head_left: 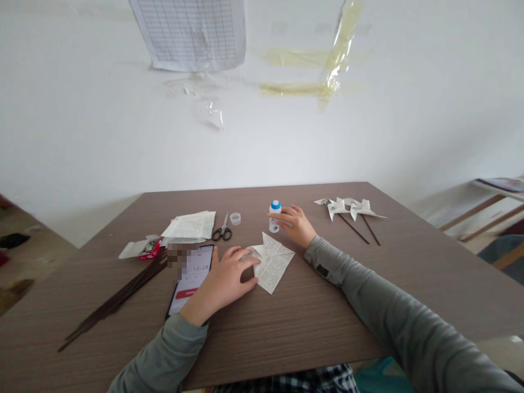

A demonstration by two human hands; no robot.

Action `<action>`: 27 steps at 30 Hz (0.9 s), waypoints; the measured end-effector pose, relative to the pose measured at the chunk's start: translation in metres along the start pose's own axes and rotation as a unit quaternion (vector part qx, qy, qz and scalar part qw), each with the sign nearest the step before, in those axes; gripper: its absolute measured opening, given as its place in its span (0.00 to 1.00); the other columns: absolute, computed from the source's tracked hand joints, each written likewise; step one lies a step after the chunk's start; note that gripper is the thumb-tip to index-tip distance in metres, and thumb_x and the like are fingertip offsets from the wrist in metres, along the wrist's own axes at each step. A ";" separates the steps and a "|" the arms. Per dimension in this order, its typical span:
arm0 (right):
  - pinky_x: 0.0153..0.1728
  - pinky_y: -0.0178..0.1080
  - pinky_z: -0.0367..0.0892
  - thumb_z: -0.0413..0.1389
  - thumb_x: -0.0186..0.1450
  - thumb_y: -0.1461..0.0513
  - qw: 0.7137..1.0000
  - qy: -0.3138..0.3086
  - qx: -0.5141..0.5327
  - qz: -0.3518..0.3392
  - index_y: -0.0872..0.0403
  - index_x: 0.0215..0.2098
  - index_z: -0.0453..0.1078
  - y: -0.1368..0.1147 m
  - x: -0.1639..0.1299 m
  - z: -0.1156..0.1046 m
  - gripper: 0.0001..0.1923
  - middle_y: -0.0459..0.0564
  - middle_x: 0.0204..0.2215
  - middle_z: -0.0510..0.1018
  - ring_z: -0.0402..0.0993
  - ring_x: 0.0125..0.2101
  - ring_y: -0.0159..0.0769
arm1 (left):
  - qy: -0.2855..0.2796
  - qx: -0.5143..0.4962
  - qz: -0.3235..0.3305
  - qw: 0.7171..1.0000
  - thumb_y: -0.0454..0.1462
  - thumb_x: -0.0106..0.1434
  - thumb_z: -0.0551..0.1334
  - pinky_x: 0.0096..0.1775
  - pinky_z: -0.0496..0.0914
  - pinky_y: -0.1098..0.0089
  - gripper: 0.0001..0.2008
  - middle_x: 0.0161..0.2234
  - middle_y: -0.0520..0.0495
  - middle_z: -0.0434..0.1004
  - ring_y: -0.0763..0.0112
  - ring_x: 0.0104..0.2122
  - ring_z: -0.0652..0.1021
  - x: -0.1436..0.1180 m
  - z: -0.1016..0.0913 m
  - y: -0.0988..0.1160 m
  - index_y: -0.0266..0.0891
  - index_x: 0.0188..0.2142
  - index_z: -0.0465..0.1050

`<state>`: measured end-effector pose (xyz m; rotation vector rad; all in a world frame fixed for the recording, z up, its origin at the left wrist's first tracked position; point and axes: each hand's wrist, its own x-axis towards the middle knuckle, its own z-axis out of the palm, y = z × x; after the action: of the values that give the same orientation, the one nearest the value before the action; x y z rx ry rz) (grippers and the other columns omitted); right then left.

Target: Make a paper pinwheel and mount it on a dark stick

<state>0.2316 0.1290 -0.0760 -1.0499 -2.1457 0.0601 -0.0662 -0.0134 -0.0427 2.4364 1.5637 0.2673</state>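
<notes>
The right hand [295,224] is wrapped around one small white glue bottle [274,216] with a blue cap, standing upright near the table's [311,311] middle — its blue label is too small to read. The left hand [227,279] lies flat with fingers spread, pressing one folded sheet of printed paper [273,263] just in front of the bottle, its corner pointing right. One phone [191,277] beside that hand shows "13:2" — two paper pinwheels [349,208] and one pair of scissors [222,229] lie farther back.
</notes>
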 end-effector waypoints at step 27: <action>0.79 0.50 0.79 0.55 0.83 0.71 0.990 -0.140 -0.022 -0.012 0.41 0.88 0.73 -0.049 0.083 0.045 0.40 0.53 0.85 0.78 0.80 0.79 0.48 | -0.064 0.006 -0.052 0.997 0.37 0.80 0.71 0.83 0.44 0.08 0.28 0.83 0.36 0.79 0.29 0.86 0.71 -0.004 -0.026 -0.003 0.53 0.76 0.86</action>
<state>0.1375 0.1661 -0.0428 -1.0939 -2.4202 0.1578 -0.0775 -0.0132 -0.0185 2.3216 1.6334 0.0805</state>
